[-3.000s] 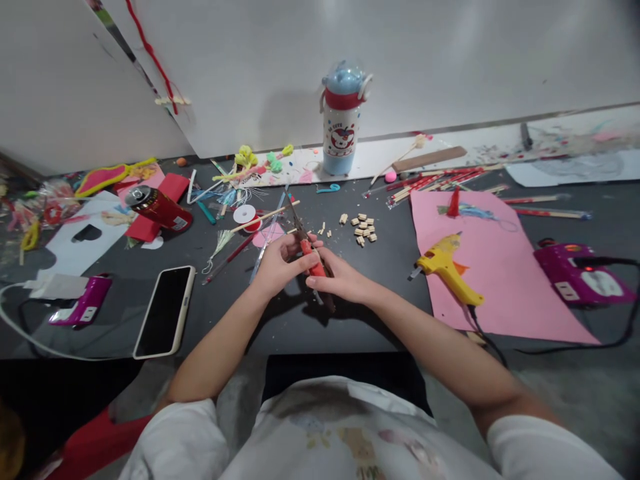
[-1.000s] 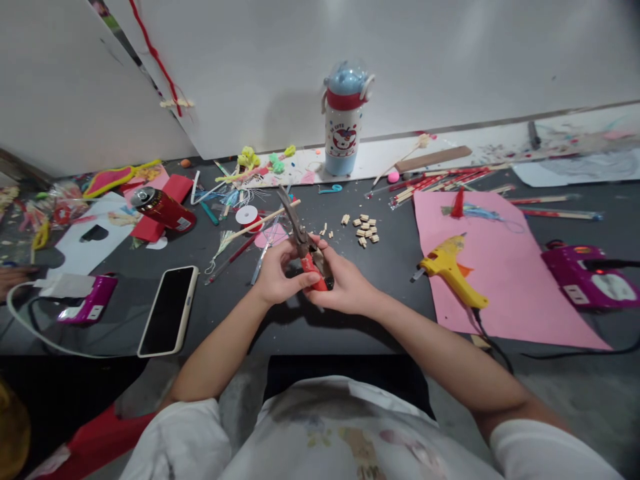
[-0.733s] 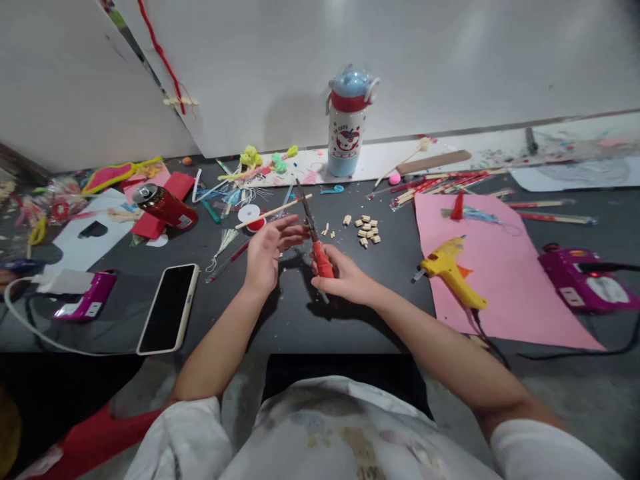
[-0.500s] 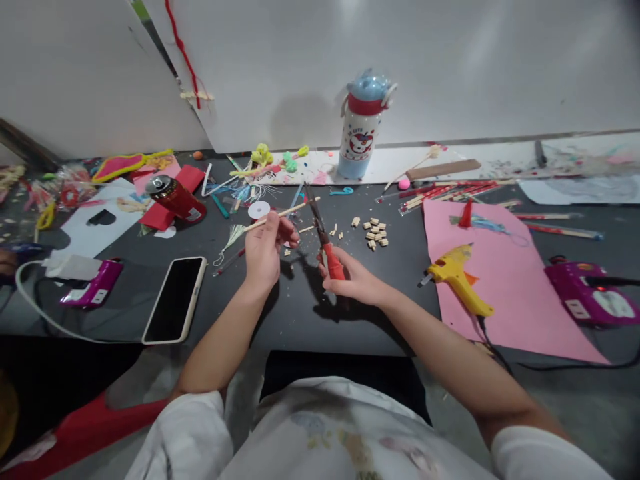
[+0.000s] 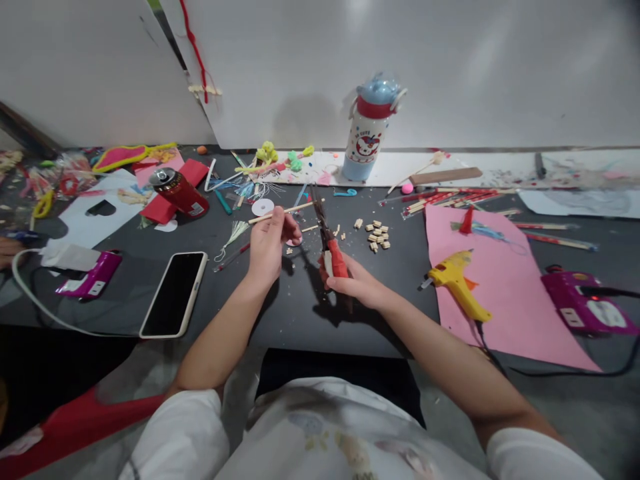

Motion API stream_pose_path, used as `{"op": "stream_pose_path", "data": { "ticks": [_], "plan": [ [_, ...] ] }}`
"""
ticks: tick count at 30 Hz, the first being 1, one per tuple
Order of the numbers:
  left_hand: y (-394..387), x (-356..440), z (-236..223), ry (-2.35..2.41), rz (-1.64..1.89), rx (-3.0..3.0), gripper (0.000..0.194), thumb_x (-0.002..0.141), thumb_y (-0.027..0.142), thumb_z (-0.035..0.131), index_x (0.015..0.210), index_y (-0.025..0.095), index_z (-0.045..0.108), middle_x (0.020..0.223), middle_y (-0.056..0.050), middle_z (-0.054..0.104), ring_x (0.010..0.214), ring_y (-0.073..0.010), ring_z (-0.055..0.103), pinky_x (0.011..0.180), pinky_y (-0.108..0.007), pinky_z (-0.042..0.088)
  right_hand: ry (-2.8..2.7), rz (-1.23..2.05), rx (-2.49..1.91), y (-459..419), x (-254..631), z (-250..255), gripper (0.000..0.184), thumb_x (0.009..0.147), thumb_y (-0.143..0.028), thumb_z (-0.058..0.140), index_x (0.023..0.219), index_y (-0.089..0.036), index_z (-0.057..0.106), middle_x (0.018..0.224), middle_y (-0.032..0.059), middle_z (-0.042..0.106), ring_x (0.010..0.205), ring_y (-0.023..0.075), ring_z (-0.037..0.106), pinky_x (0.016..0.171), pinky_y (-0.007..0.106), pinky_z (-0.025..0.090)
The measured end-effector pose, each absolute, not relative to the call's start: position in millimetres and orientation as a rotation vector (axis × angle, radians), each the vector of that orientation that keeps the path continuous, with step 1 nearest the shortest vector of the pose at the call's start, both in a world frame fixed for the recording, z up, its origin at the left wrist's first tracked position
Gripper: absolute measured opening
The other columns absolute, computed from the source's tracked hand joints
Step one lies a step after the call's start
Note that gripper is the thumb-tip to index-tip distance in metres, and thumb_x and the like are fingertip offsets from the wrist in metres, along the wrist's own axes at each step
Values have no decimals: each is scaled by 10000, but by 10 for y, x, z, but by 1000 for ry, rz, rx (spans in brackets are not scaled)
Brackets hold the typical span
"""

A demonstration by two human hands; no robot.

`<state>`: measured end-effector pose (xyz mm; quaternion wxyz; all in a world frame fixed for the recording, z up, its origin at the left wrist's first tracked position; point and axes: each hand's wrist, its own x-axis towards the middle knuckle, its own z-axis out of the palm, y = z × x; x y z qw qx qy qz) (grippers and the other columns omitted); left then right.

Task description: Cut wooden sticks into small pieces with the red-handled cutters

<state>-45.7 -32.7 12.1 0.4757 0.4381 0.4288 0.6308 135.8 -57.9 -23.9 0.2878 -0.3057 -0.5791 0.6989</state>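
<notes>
My left hand point(image 5: 270, 243) pinches a pale wooden chopstick point(image 5: 300, 209) between thumb and fingers, pointing it to the right. My right hand point(image 5: 345, 277) is wrapped round the red handles of a pair of shears point(image 5: 321, 217). The dark blades point away from me and meet the chopstick near its right end; whether they bite into it I cannot tell. Just right of the blades lies a cluster of short cut wooden pieces point(image 5: 377, 235). A pale tassel point(image 5: 237, 231) and a white disc point(image 5: 263, 207) lie left of and behind my left hand.
Behind stands a water bottle point(image 5: 367, 130). To the right, a yellow glue gun point(image 5: 457, 280) rests on pink paper point(image 5: 510, 293), near a purple power strip point(image 5: 585, 300). A phone point(image 5: 173, 293), a red can point(image 5: 180, 193) and another power strip point(image 5: 93, 275) lie left. Another person's hand point(image 5: 7, 252) shows far left.
The chopstick has shifted slightly right relative to my left hand and lies flatter. Both hands stay close together, and the camera view has turned a little.
</notes>
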Motion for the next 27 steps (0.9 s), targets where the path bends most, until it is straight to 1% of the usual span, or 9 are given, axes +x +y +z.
{"op": "stream_pose_path", "data": {
  "ticks": [3, 6, 8, 10, 12, 14, 18, 24, 27],
  "plan": [
    [-341, -418, 32, 1064, 1249, 1169, 485, 772, 630, 542, 872, 160, 607, 792, -49, 652, 674, -123, 621, 629, -246, 494, -1530, 1769, -936, -594, 1322, -236, 388, 739, -434, 629, 992, -192, 463, 784, -13, 490, 681, 123, 489, 655, 292, 421],
    [-411, -330, -53, 1016, 933, 1352, 579, 684, 605, 656, 1050, 161, 587, 983, -88, 658, 901, -192, 632, 795, -314, 501, -1540, 1623, -1056, -583, 1292, -271, 362, 734, -416, 607, 982, -186, 479, 808, 1, 524, 723, 145, 526, 705, 326, 451],
    [-468, -266, -80, 999, 815, 1404, 607, 665, 535, 709, 1119, 166, 552, 1027, -87, 647, 939, -208, 624, 843, -342, 488, -1582, 1530, -1021, -567, 1276, -299, 380, 687, -363, 622, 990, -177, 489, 923, 34, 559, 832, 172, 560, 789, 351, 458],
    [-508, -213, -78, 1032, 795, 1382, 606, 666, 478, 725, 1144, 160, 528, 1061, -91, 636, 934, -204, 623, 849, -342, 485, -1630, 1460, -1028, -554, 1263, -319, 388, 671, -315, 614, 1013, -175, 497, 1016, 56, 570, 916, 195, 575, 843, 365, 455],
    [-519, -178, -60, 1062, 834, 1333, 582, 654, 448, 736, 1109, 146, 535, 1046, -89, 639, 907, -189, 625, 836, -325, 488, -1668, 1414, -1072, -550, 1256, -330, 392, 679, -285, 597, 1042, -174, 504, 1055, 68, 581, 956, 211, 584, 862, 374, 457],
    [-509, -160, -41, 1057, 865, 1297, 545, 622, 425, 758, 1040, 141, 552, 966, -69, 654, 849, -169, 627, 804, -305, 496, -1689, 1391, -1105, -552, 1254, -338, 421, 682, -275, 595, 1080, -172, 503, 1068, 77, 592, 970, 221, 591, 866, 382, 460],
    [-492, -161, -23, 1033, 899, 1284, 511, 561, 372, 802, 957, 146, 570, 843, -27, 657, 760, -139, 617, 741, -272, 505, -1710, 1380, -1110, -561, 1261, -357, 499, 680, -304, 611, 1144, -170, 486, 1072, 86, 607, 949, 225, 601, 854, 390, 468],
    [-524, -161, -30, 1036, 929, 1306, 520, 574, 359, 798, 991, 150, 568, 829, -26, 653, 731, -126, 613, 708, -249, 503, -1738, 1367, -1076, -570, 1289, -346, 663, 684, -330, 622, 1285, -168, 396, 1069, 83, 612, 944, 223, 602, 837, 374, 469],
    [-526, -162, -40, 1039, 914, 1355, 531, 619, 418, 764, 1034, 156, 562, 869, -50, 664, 751, -145, 631, 727, -273, 507, -1752, 1378, -1068, -572, 1311, -304, 644, 705, -331, 612, 1290, -189, 382, 1058, 67, 603, 929, 208, 598, 813, 354, 468]
  ]
}}
